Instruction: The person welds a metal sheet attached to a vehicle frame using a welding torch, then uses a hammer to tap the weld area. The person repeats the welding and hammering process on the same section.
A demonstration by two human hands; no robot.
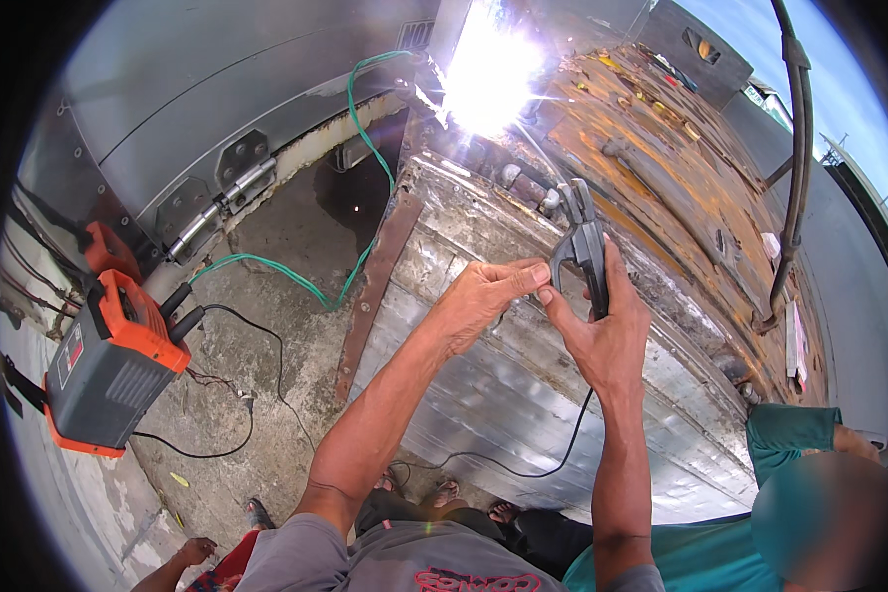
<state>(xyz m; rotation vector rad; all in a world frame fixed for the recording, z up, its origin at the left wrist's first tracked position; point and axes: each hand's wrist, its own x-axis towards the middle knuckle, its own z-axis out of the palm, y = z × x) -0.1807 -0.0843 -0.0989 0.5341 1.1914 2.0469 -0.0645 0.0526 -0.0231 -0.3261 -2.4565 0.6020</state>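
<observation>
My right hand (610, 331) is wrapped round a black electrode holder (588, 247). From its jaws a thin welding rod (541, 150) runs up and away to a blinding white welding arc (490, 84) at the far edge of the metal. My left hand (490, 298) is closed, thumb and finger pressed together beside the holder's curved lever and close to my right thumb. Whatever sits between those fingertips is too small or hidden to make out. The glare hides the spot where the rod meets the metal.
An orange-and-black welding machine (118, 360) stands on the left, with a green cable (284, 280) looping toward the arc. Below my hands lies a ribbed metal panel (483, 395), beside a rusty plate (651, 187). Another person's teal sleeve (789, 434) is at lower right. Thick cables (797, 148) hang at right.
</observation>
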